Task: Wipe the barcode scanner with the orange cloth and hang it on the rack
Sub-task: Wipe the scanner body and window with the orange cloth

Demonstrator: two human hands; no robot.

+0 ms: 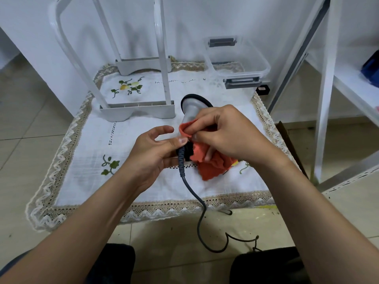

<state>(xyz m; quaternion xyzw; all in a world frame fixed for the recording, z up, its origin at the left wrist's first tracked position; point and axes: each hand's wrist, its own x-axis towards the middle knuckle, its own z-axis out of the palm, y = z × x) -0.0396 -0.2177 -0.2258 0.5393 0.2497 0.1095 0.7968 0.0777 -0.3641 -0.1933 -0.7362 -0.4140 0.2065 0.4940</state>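
Observation:
The grey barcode scanner with a black-rimmed head lies over the white embroidered tablecloth, head pointing away from me. My left hand grips its black handle end, where the dark cable leaves and runs down to the floor. My right hand presses the orange cloth against the scanner's body; part of the cloth hangs below my fingers. The white rack stands just behind and left of the scanner, its tall looped frame rising upward.
A clear plastic box with grey latches sits at the back right of the cloth. White shelving stands to the right. The table edge is close to my knees, and the cable coils on the tiled floor.

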